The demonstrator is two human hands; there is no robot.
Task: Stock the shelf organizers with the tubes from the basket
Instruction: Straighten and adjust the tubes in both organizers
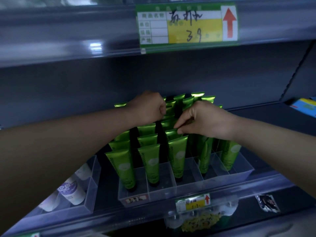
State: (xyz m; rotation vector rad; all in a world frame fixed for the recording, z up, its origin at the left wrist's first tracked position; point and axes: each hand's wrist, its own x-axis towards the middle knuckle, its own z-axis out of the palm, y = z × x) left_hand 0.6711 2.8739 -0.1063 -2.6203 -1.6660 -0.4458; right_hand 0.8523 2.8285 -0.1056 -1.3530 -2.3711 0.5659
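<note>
Several green tubes (177,159) stand cap-down in rows inside a clear shelf organizer (162,187) on the middle shelf. My left hand (147,107) is curled over the tops of the tubes in the middle rows; whether it holds one is hidden. My right hand (203,120) reaches in from the right and pinches the crimped top of a green tube (171,133) in the third lane. The basket is out of view.
A second clear organizer (92,182) at the lower left holds white and purple tubes (71,190). A price label (187,23) hangs on the shelf edge above, a smaller one (193,201) on the front rail. A blue package (306,106) lies at the far right.
</note>
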